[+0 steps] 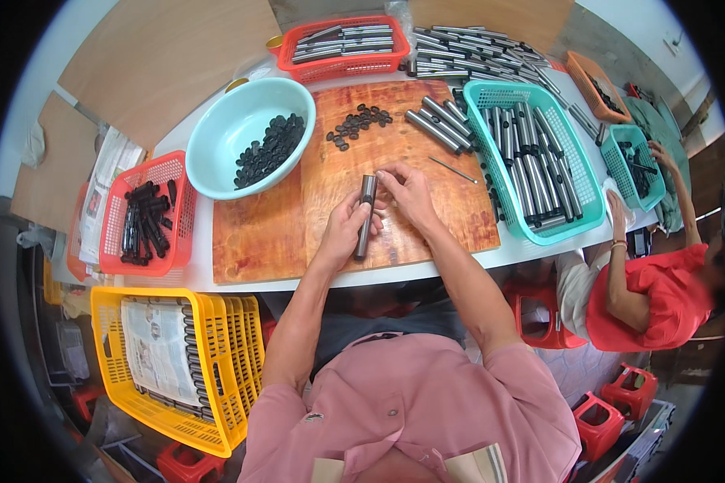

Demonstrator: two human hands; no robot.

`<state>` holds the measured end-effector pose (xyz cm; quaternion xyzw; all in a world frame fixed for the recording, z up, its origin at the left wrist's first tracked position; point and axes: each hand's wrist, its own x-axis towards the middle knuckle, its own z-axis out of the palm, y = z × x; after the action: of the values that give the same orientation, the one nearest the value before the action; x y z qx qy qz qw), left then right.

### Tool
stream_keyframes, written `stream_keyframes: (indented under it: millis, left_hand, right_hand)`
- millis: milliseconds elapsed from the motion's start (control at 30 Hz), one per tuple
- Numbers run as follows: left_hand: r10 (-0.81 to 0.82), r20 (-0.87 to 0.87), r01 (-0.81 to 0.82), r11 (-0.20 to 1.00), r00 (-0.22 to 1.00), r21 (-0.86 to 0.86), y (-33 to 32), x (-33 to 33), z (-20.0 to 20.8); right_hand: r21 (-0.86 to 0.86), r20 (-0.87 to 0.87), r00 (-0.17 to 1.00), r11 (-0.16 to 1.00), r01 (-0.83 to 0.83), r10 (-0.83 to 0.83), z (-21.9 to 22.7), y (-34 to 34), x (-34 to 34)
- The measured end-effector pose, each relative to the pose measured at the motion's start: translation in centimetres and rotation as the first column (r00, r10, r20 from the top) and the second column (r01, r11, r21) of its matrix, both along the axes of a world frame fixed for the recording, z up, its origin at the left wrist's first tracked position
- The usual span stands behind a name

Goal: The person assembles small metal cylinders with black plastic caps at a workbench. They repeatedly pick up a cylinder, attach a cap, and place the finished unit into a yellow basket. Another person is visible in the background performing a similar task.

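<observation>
A grey metal tube (362, 238) with a black band near its upper end stands tilted over the orange-stained wooden board (258, 241). My left hand (343, 229) is wrapped round its middle. Beside the tube's upper end, my right hand (408, 196) has its fingers closed and bent toward the band; anything between them is too small to make out. Beyond my hands lie several small black caps (354, 122) on the board. To their right are several loose metal tubes (439, 125) and a thin metal rod (453, 169).
A pale blue basin (205, 145) of black parts and a red basket (181, 229) of dark pieces stand left. At right is a turquoise basket (576, 233) of tubes; a red basket (342, 71) and a tube pile (483, 52) lie behind. A co-worker (652, 294) sits right.
</observation>
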<state>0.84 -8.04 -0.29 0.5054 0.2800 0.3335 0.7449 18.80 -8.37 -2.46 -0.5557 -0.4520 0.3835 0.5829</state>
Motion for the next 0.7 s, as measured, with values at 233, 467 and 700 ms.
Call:
stream_keyframes:
  millis: [233, 467, 700]
  left_hand:
    - [0.338, -0.360, 0.100, 0.594, 0.870, 0.798, 1.5, -1.1, 1.0]
    - [0.459, -0.469, 0.299, 0.395, 0.755, 0.869, 2.1, -0.8, 1.5]
    - [0.493, -0.409, 0.259, 0.345, 0.768, 0.902, 1.8, 0.2, 0.7]
  right_hand:
    - [-0.068, 0.050, 0.978, 0.978, -0.198, 0.202, 4.1, -0.4, 1.4]
    - [-0.131, 0.160, 0.929, 0.940, -0.316, 0.334, 4.2, 0.4, 2.7]
    - [-0.103, 0.085, 0.925, 0.927, -0.361, 0.370, 1.6, 0.6, 3.5]
